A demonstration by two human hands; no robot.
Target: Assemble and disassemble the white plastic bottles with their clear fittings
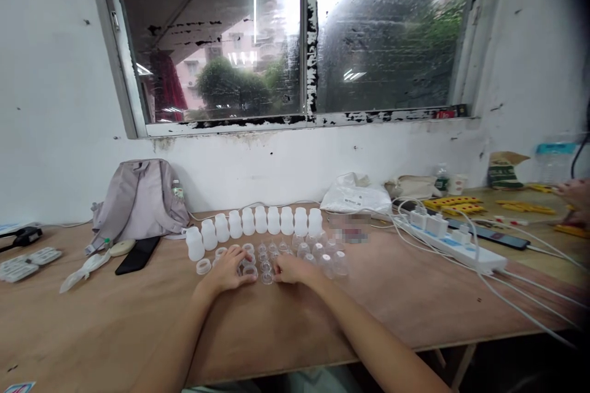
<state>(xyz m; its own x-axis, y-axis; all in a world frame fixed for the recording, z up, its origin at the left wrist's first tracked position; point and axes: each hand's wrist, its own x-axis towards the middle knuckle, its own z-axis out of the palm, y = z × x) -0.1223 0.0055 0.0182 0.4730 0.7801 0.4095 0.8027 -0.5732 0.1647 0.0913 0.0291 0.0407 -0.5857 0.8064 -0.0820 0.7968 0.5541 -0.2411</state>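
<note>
A curved row of frosted white baby bottles (247,221) stands upright at the back of the table. In front of it lie whitish bottle collar rings (203,266), clear silicone nipples (267,268) and clear domed caps (340,263), each kind grouped together. Over the rings my left hand (227,270) rests with its fingers apart and the thumb stretched toward the nearest one. My right hand (294,269) is at the right side of the nipples, its fingers curled together; whatever is between its fingertips is hidden.
A backpack (142,199), black phone (137,255) and clear plastic bag (85,271) lie to the left. At the right are a white power strip (454,242) with trailing cables, a white bag (356,195) and yellow parts (454,204). Another person's hand (574,191) shows at the far right.
</note>
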